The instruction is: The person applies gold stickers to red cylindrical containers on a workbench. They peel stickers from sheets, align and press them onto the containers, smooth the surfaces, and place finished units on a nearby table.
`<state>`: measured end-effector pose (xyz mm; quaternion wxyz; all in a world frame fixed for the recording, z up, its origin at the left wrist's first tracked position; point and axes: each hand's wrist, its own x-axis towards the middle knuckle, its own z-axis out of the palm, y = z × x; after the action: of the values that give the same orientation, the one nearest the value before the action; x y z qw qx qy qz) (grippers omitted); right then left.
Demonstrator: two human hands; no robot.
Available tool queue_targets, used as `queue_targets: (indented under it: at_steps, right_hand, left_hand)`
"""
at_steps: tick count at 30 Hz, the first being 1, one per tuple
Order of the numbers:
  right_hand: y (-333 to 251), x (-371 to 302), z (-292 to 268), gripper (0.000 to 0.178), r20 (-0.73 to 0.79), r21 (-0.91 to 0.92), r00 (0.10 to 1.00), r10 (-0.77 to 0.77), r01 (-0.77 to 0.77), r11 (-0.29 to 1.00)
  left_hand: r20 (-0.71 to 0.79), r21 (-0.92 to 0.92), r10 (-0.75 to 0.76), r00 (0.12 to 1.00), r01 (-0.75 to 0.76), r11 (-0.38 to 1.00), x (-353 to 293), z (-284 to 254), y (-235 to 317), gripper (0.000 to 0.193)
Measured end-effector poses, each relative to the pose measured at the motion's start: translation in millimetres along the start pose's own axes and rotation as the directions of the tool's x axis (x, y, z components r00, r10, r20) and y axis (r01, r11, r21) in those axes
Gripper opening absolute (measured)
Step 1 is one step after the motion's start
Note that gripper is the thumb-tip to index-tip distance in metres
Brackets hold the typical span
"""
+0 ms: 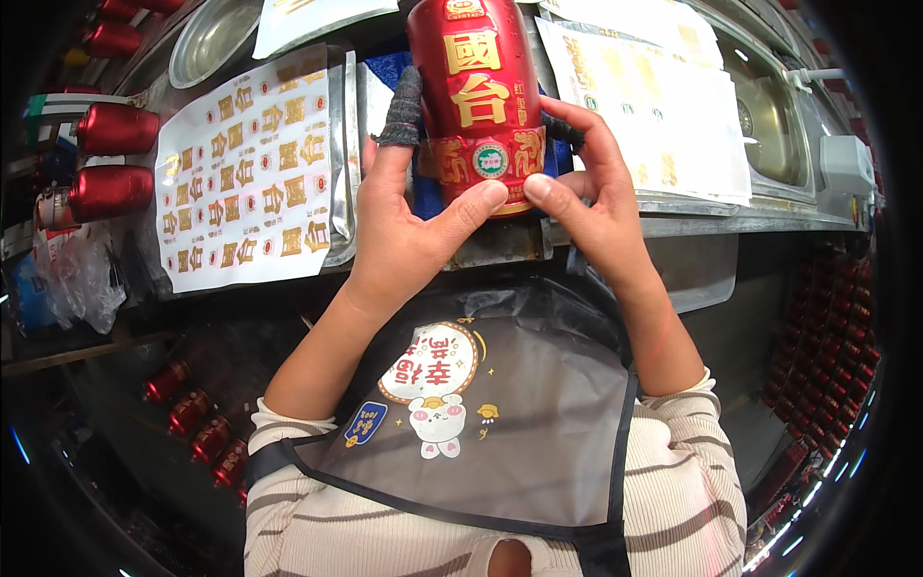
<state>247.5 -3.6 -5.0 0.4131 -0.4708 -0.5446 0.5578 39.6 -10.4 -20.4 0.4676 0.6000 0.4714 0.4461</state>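
A glossy red bottle (478, 106) with large gold characters stands before me at the top middle. A clear-edged decal band (490, 162), with gold ornaments and a round green-and-white emblem, runs across its lower part. My left hand (409, 207) grips the bottle's left side, its thumb on the lower edge of the band. From the other side my right hand (596, 197) holds it, thumb pressed near the base. Dark grey wraps cover a finger on each hand. Blue cloth (428, 197) shows under and beside the bottle.
A white sheet of gold decals (245, 168) lies at the left, and more decal sheets (649, 125) are stacked at the right. Metal basins (216, 43) stand behind. Red bottles (115, 130) lie at far left; several more fill racks (827, 346) at right.
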Motion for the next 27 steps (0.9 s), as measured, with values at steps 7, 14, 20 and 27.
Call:
queue_targets:
  at_steps: [7,14,20,27]
  right_hand:
    - [-3.1,1.9,2.6,0.054,-0.002,0.141,1.0,0.016,-0.015,0.99]
    - [-0.3,1.8,7.1,0.059,-0.013,0.08,1.0,-0.001,0.002,0.997]
    - [-0.4,1.5,10.0,0.069,-0.035,-0.078,0.998,-0.059,0.057,0.995]
    - [2.2,0.5,9.5,0.07,-0.047,-0.038,0.998,-0.037,0.035,0.999]
  left_hand:
    - [-0.074,-0.324,-0.018,0.997,-0.007,0.946,-6.7,-5.8,-10.6,0.067]
    - [-0.063,-0.428,-0.077,0.995,0.043,0.903,-14.5,-1.1,-11.1,0.069]
    - [-0.048,-0.43,-0.033,0.998,0.009,0.903,-14.5,2.5,-14.0,0.074]
    - [0.071,-0.444,-0.042,0.997,0.07,0.893,-11.2,-8.3,-11.4,0.084]
